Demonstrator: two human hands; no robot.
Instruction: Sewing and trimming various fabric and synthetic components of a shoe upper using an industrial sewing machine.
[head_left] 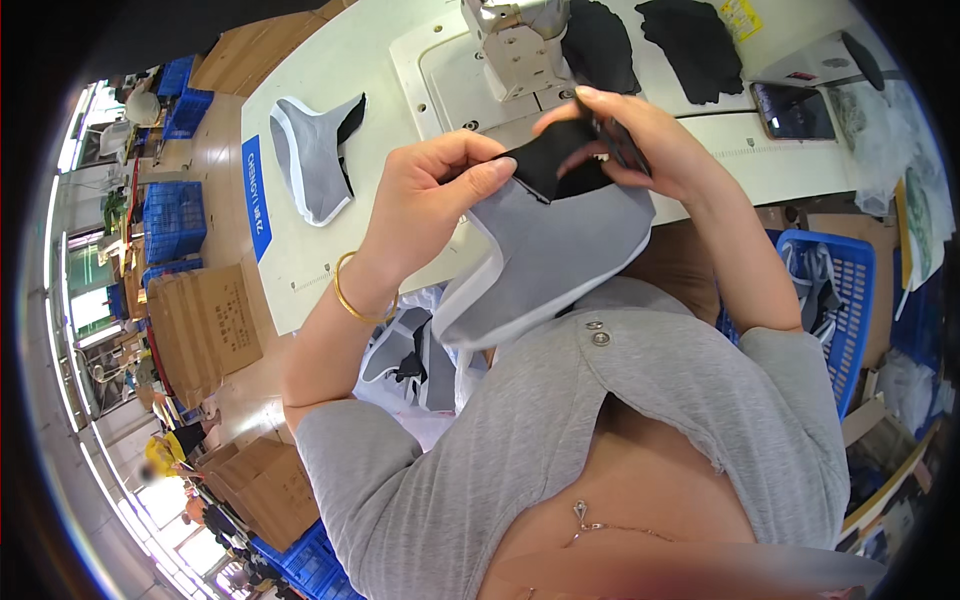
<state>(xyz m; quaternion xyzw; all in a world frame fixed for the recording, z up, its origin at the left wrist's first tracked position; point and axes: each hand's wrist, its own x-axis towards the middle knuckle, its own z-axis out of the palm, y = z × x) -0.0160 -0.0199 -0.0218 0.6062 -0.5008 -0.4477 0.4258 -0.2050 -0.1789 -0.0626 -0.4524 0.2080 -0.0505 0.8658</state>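
In front of my chest I hold a grey fabric piece (575, 245) with a white edge band and black lining, possibly a shoe upper. My left hand (425, 200) pinches its black upper edge between thumb and forefinger. At the other end of that edge, my right hand (655, 135) curls round the black lining (545, 165). A dark, narrow thing (625, 148) lies along the right fingers; its kind is unclear. A similar grey piece (318, 160) rests on the table to the left.
Beyond my hands stands a white sewing machine (515, 50) on the pale table (330, 270). Black fabric pieces (690, 50) and a phone (792, 111) lie to its right. Below the table edge are a bag of grey pieces (410, 350) and a blue basket (850, 310). Cardboard boxes (205, 320) stand left.
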